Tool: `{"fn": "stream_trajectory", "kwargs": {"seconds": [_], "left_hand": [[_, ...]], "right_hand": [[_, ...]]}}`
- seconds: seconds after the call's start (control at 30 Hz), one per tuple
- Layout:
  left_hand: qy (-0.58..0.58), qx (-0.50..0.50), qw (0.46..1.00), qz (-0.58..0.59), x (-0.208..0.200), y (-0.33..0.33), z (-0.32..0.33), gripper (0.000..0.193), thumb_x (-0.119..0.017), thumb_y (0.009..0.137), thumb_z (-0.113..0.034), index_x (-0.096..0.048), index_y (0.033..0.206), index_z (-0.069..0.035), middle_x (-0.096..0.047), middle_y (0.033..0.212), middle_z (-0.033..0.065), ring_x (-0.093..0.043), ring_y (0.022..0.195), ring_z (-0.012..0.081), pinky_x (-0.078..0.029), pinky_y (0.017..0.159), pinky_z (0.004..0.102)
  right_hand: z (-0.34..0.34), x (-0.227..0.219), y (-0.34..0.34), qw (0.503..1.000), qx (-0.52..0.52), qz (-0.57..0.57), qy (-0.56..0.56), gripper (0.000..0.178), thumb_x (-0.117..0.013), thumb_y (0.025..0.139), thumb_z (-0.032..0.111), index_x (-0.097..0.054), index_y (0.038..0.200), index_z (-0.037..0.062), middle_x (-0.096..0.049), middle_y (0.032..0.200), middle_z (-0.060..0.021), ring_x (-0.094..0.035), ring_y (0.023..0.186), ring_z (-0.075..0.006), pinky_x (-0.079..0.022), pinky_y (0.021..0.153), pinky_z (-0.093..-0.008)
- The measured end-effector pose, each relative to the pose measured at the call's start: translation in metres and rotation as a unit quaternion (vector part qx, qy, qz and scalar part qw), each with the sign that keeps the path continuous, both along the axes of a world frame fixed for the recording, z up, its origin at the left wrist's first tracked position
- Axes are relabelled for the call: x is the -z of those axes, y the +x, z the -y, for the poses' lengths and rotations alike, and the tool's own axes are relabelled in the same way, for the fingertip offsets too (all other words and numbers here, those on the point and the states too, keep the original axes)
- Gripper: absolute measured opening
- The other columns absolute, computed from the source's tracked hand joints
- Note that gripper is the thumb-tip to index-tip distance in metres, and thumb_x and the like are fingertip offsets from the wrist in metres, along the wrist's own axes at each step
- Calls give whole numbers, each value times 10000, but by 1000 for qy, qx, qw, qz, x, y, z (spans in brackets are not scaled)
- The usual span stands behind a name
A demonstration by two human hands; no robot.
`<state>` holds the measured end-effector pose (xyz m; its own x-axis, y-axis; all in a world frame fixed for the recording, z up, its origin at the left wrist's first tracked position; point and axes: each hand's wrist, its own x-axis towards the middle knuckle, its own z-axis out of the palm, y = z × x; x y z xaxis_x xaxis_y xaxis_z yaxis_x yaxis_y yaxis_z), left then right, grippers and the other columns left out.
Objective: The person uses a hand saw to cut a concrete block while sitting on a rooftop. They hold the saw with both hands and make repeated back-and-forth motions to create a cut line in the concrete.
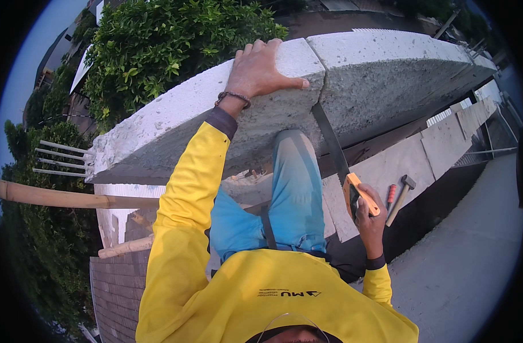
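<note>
A pale, rough concrete slab (187,108) stands on edge across the view, and a narrow gap parts it from a second slab (398,68) on the right. My left hand (261,68) rests on the first slab's top edge, fingers over the far side and thumb stretched toward the gap. In my right hand (368,220) is the orange handle of a handsaw (336,146). Its dark blade runs up to the lower end of the gap; the tip is hidden there. My bent knee, in blue trousers (298,177), is close against the slab's near face.
A hammer (401,200) and a red-handled tool (391,193) lie on grey boards (427,148) right of the saw. Metal rods (64,159) jut from the slab's left end. Bamboo poles (73,197) cross at left, above a tiled roof (118,291). A leafy tree (176,46) stands beyond.
</note>
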<state>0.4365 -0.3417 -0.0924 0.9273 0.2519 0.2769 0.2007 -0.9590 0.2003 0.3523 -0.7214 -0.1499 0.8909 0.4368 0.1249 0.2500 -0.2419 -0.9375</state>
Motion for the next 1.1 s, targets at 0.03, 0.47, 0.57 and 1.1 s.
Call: {"fn": "stream_trajectory", "kwargs": {"seconds": [0.03,0.47,0.57,1.1], "left_hand": [[3,-1,1000,4,1,-1,1,1258,-789,587,-867,-531,1509,-50,-632,1322,212,-580,1294,370,-429,1115,476],[20,30,999,33,0,-3,-3,1224,-785,600,-858,-541,1499,-64,-646,1322,226,-607,1276,368,-454,1094,482],[4,21,1000,22,2,0,-4,1221,-780,599,-862,-542,1500,-72,-645,1306,220,-603,1271,367,-449,1087,489],[-31,40,998,-26,-17,-3,3,1154,-823,663,-763,-515,1503,-35,-619,1329,229,-595,1258,383,-463,1072,480]], "right_hand": [[-5,5,7,1000,6,-18,-1,318,-645,1052,206,-659,1275,-20,-713,1225,-145,-675,1135,-221,-512,989,-340],[0,41,25,1000,-9,-1,13,346,-652,1052,264,-674,1280,6,-722,1245,-129,-681,1134,-214,-515,981,-336],[9,7,3,1000,4,-9,-27,329,-650,1049,241,-671,1277,5,-720,1240,-133,-680,1140,-217,-513,984,-334],[29,71,2,996,10,-69,56,374,-702,1013,254,-677,1327,52,-719,1271,-117,-682,1140,-214,-521,1007,-334]]}}
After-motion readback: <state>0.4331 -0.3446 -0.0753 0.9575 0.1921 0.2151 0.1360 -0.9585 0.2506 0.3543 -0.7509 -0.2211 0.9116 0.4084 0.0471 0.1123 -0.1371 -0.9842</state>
